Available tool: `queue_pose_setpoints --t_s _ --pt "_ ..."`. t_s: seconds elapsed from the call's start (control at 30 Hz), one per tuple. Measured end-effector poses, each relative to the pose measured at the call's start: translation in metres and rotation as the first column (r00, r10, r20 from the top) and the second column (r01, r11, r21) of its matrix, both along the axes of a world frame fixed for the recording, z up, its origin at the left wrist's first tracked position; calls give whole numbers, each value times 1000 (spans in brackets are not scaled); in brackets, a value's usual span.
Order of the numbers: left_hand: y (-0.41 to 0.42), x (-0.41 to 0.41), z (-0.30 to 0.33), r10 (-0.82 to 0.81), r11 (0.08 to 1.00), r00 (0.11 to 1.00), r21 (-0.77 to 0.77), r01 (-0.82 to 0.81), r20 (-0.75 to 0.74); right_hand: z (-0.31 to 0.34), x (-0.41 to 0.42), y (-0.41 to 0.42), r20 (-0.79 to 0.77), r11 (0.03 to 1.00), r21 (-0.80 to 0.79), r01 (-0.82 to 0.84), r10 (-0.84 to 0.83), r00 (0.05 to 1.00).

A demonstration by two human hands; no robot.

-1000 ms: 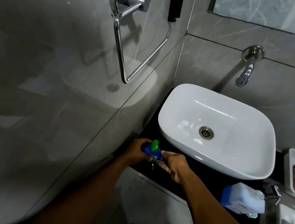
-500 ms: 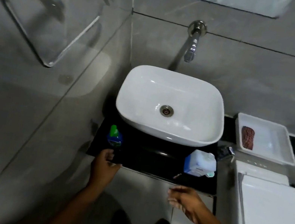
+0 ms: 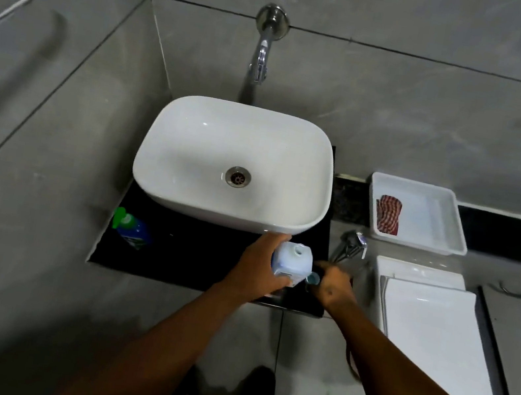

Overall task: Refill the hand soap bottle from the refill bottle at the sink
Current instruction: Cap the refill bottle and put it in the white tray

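Note:
A white and blue refill bottle (image 3: 293, 261) with a teal cap (image 3: 313, 279) stands on the black counter (image 3: 193, 255), in front of the white sink basin (image 3: 182, 197). My left hand (image 3: 257, 266) is wrapped around the bottle's left side. My right hand (image 3: 334, 285) is at the teal cap, its fingers closed on it. The small blue hand soap bottle with a green pump top (image 3: 130, 226) stands alone at the counter's left end.
A wall tap (image 3: 261, 58) hangs over the basin. To the right are a white tray (image 3: 432, 241) holding a red checked cloth (image 3: 388, 214), a chrome hose fitting (image 3: 351, 244) and a white toilet lid (image 3: 434, 350). A grey tiled wall closes off the left.
Both hands left the green-topped soap bottle, now standing alone on the counter. They moved right and took hold of the refill bottle. The view panned right.

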State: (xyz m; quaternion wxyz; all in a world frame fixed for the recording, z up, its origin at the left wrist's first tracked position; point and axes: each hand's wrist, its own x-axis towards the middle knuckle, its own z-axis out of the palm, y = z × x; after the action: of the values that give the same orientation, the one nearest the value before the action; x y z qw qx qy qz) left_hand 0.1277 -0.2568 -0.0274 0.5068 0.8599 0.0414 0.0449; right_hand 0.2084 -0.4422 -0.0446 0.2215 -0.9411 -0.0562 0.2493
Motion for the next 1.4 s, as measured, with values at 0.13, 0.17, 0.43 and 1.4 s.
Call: queue_pose_setpoints --t_s 0.13,0.17,0.43,1.4 --pt "-3 9 -2 18 1000 1000 18 -17 -22 -6 10 -4 -35 996 -63 -62 60 998" --pt "-3 11 -2 16 1000 999 15 -15 -32 -6 12 -5 -35 998 -42 -46 45 998" --pt "1 19 -6 24 998 996 -50 -28 -81 45 30 -9 1 774 618 135 -172 985" --pt "0 16 -9 43 970 993 -235 -67 -106 126 17 31 264 798 -128 -589 600 755"
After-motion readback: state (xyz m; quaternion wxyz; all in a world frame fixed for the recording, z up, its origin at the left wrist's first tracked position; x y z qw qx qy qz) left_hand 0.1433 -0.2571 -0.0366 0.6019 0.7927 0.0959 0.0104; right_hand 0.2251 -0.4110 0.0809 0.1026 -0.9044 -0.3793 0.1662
